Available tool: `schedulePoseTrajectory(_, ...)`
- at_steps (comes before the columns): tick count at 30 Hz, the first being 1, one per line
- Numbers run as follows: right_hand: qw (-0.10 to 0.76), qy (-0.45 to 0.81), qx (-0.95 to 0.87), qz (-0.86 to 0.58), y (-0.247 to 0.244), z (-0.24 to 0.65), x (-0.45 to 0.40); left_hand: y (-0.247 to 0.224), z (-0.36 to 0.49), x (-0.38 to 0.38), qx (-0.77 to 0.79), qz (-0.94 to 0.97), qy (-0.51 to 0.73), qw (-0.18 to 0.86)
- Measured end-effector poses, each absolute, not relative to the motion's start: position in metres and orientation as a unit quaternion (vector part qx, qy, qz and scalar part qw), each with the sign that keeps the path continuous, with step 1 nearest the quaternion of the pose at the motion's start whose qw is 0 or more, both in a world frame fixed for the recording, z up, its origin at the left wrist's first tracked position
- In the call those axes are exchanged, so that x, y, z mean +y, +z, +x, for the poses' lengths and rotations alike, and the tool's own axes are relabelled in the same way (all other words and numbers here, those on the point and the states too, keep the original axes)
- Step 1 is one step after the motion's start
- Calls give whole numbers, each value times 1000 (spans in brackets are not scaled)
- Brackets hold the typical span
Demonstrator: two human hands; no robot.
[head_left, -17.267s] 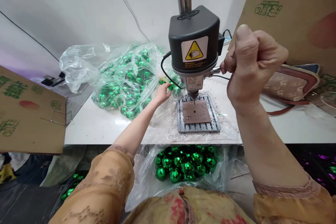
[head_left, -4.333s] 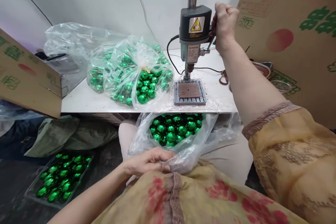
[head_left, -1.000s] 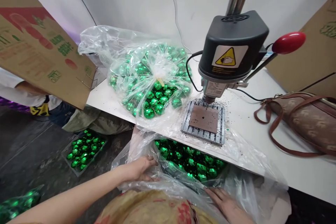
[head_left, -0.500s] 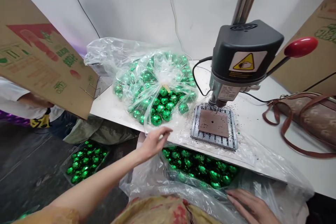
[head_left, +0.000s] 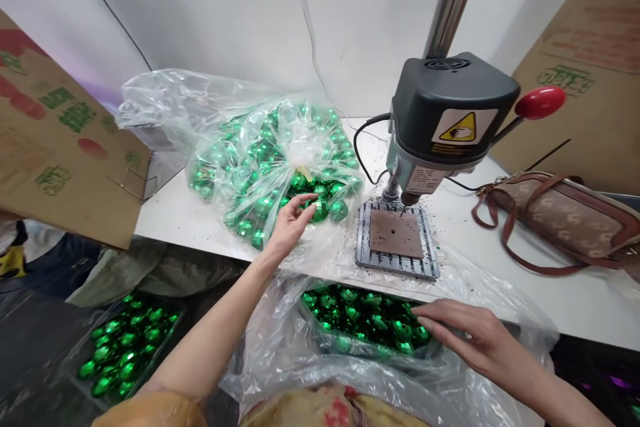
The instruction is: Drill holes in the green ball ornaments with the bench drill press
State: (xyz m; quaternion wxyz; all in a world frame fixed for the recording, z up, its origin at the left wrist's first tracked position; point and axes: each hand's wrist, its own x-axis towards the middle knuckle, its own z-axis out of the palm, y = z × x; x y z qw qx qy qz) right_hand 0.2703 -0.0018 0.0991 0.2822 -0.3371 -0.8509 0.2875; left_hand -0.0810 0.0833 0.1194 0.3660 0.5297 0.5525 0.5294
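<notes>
My left hand (head_left: 291, 225) reaches onto a clear plastic bag of shiny faceted green balls (head_left: 270, 173) on the white table, its fingertips against a ball (head_left: 319, 210). My right hand (head_left: 467, 332) lies open, fingers at the edge of a second bag of green balls (head_left: 363, 320) in front of me, touching the balls nearest it. That bag's clear plastic (head_left: 300, 373) spreads over my lap. Neither hand clearly lifts anything.
A bench drill (head_left: 445, 127) with a red-knobbed lever (head_left: 540, 102) stands over a brown square plate (head_left: 395, 233) on a slotted metal base, with dark shavings around it. A tray of green balls (head_left: 125, 347) sits on the floor. A handbag (head_left: 560, 220) lies at right; cardboard (head_left: 60, 153) juts in at left.
My left hand has moved forward from the table's front edge onto the bag on the table. My right hand has slid right and forward across the plastic to the balls.
</notes>
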Motion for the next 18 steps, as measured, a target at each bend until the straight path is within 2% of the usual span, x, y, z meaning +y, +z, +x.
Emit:
schedulePoseTrajectory(3, 295, 315, -835, -341, 112, 260, 6, 138, -59, 75, 429, 368, 593, 574)
schedulePoseTrajectory(6, 309, 316, -838, -319, 118, 245, 12, 143, -34, 69, 362, 255, 580, 684)
schedulePoseTrajectory(11, 345, 281, -839, -313, 110, 218, 16, 125, -2, 65, 350, 163, 538, 749)
schedulePoseTrajectory(18, 343, 281, -851, -283, 87, 191, 1, 114, 14, 66, 320, 124, 492, 800)
